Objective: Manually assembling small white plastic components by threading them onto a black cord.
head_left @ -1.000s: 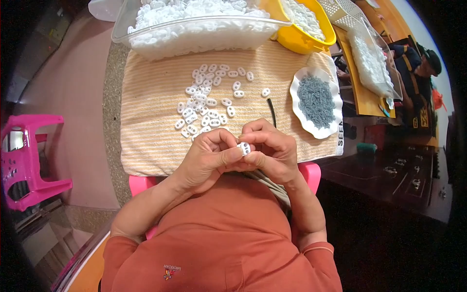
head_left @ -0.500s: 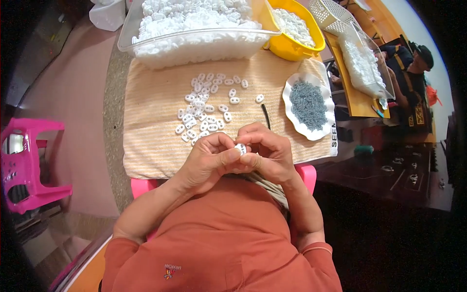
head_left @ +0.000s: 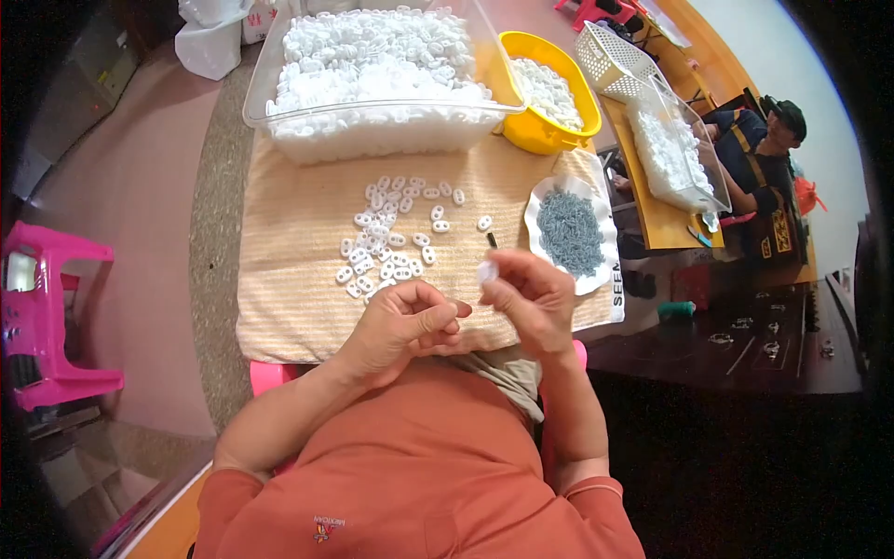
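Observation:
My right hand is raised over the front of the cloth, thumb and fingers pinching a small white oval plastic piece. Lower and to its left, my left hand has its fingers curled in towards the thumb. Whether anything sits between those fingertips is hidden. Beyond the hands, many white two-hole oval pieces lie loosely grouped on the striped cloth. One lone oval piece lies to the right of the group. A thin black stick is partly covered by my right hand.
A clear bin heaped with white pieces stands at the back, beside a yellow basin. At right, a scalloped white dish holds small grey pieces. A pink stool stands left. Another person sits at the far right table.
My hands have come apart. The right one has moved up and to the right with the white oval piece; the left stays low, its fingers still curled.

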Demonstrator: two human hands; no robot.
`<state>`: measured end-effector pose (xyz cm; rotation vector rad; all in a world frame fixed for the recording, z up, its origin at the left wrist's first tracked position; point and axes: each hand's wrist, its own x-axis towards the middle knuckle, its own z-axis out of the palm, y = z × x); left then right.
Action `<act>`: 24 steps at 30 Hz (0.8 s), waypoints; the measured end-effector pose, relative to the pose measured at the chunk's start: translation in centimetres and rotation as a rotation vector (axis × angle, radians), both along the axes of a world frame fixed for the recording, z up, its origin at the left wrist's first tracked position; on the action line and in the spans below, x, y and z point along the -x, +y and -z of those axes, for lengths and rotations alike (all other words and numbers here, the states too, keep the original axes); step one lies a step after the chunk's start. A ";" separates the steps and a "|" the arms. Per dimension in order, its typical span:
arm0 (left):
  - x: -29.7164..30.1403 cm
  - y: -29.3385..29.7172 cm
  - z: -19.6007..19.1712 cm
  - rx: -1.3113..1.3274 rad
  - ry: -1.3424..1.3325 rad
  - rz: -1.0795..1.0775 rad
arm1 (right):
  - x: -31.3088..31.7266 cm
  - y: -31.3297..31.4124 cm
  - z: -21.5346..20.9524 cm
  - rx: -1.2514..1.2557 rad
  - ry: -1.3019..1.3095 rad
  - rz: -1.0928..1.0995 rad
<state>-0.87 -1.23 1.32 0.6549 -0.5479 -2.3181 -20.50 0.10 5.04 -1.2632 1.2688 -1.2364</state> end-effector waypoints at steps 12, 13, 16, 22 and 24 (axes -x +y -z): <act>-0.1 0.3 -0.1 0.035 -0.060 0.017 | 8.7 -14.4 -6.2 0.570 0.532 0.607; 0.0 0.3 -0.3 0.037 -0.058 0.021 | 10.8 -15.9 -5.5 0.513 0.675 0.605; -0.1 0.2 -0.4 0.000 -0.088 0.005 | 12.5 -16.4 -4.0 0.339 0.502 0.494; -0.1 0.1 -0.6 0.051 -0.099 -0.005 | 10.9 -14.0 -1.8 0.264 0.474 0.408; -0.1 0.1 -0.4 0.096 -0.107 0.019 | 10.0 -13.2 -1.0 0.259 0.445 0.349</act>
